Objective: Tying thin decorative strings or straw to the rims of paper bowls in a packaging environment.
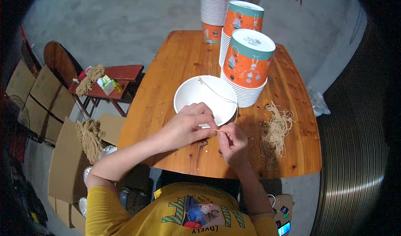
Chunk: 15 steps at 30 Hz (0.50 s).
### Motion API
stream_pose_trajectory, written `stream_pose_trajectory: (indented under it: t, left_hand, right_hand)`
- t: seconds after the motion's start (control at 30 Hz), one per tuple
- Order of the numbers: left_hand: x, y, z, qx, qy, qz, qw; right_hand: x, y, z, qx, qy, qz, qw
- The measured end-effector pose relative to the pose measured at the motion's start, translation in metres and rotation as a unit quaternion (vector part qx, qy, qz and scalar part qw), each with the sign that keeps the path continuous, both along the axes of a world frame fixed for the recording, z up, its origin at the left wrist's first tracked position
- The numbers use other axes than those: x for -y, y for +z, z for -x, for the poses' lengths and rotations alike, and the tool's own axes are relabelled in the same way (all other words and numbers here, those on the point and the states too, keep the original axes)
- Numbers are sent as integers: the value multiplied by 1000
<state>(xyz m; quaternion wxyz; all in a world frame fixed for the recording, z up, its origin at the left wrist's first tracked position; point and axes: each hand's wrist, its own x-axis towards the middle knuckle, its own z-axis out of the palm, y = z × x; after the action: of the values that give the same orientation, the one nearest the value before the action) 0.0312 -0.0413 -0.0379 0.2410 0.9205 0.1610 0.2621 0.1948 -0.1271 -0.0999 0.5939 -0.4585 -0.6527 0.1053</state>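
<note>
My left hand (188,127) and my right hand (233,142) meet at the near side of a white round bowl (188,96). Both pinch a thin tan string (216,130), a short piece of it showing between the fingertips. A length of similar string lies across the inside of the bowl, its frayed or knotted end (201,80) near the far rim. From there it runs over the right rim and down toward my right hand. To the right of that hand, a loose heap of tan strings (277,129) rests on the wooden table (167,75).
Tall stacks of orange and green paper tubs (249,65) stand upside down behind the bowl. On the left are a red bench (129,71) with string bundles, and cardboard boxes (67,161). A ribbed metal shutter (351,152) borders the right side. A lit phone (284,228) lies low right.
</note>
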Motion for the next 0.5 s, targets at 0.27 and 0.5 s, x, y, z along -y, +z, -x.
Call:
stream_pose_trajectory:
  t: [0.27, 0.5]
  left_hand:
    - [6, -1, 2, 10, 11, -42, 999]
    - [7, -1, -1, 4, 12, -80, 997]
  right_hand:
    - [7, -8, -3, -72, 36, 92, 993]
    - [7, 5, 8, -123, 53, 103, 986]
